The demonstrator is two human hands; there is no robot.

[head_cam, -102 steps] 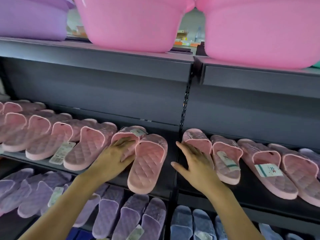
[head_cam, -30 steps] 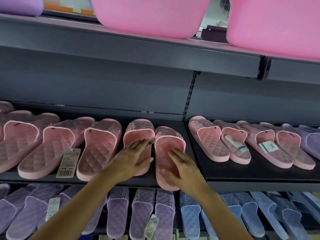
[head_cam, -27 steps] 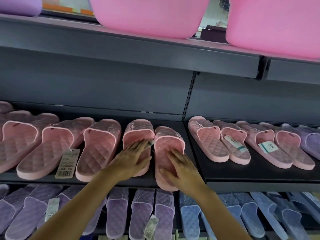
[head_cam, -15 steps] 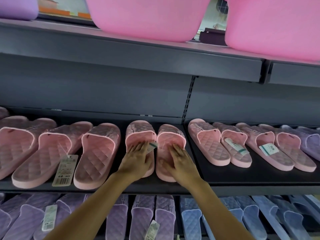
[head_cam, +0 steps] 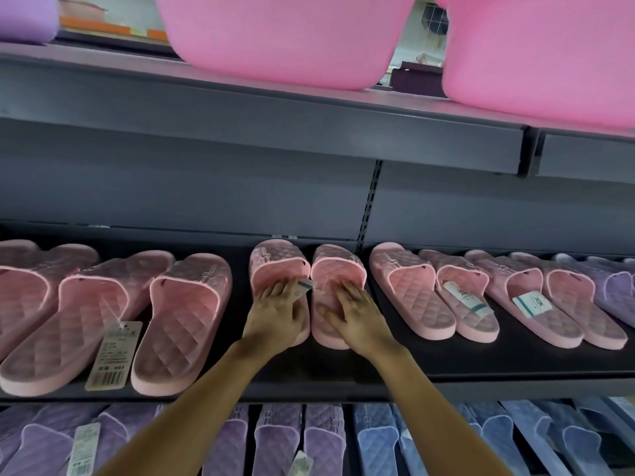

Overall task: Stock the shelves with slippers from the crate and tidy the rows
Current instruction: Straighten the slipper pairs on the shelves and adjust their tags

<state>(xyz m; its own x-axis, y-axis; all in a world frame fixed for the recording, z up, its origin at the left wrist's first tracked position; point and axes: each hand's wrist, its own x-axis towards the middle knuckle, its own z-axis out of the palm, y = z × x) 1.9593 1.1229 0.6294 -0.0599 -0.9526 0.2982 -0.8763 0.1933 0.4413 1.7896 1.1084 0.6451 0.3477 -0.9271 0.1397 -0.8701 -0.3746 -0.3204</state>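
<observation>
Presses the left hand (head_cam: 275,316) flat on the footbed of a pink quilted rubber slipper (head_cam: 275,264), fingers straight and spread, gripping nothing. Does the same with the right hand (head_cam: 359,316) on the matching pink slipper (head_cam: 338,266), fingers likewise straight and holding nothing. Has the two side by side, touching along their inner edges, toes toward the back of the dark metal shelf (head_cam: 446,360) and heels short of its front lip. Shows a small white-and-teal paper tag (head_cam: 304,286) between the pair, right at the left fingertips.

Looks like the squaring-up of one pair, with this shelf already largely stocked. To the left, across a bare gap, larger pink slippers (head_cam: 185,304) lying at a slant with a long barcode tag (head_cam: 113,355). To the right, more pink pairs (head_cam: 409,290), angled and overlapping, then lilac slippers (head_cam: 615,286) at the far end. Probably leaves those slanted rows to straighten and the gap to close or fill.

Cannot tell how much stock is left to put out: no crate in view. Below, rows of purple slippers (head_cam: 285,438) and blue slippers (head_cam: 378,444); above, big pink plastic tubs (head_cam: 285,39) on the top shelf.
</observation>
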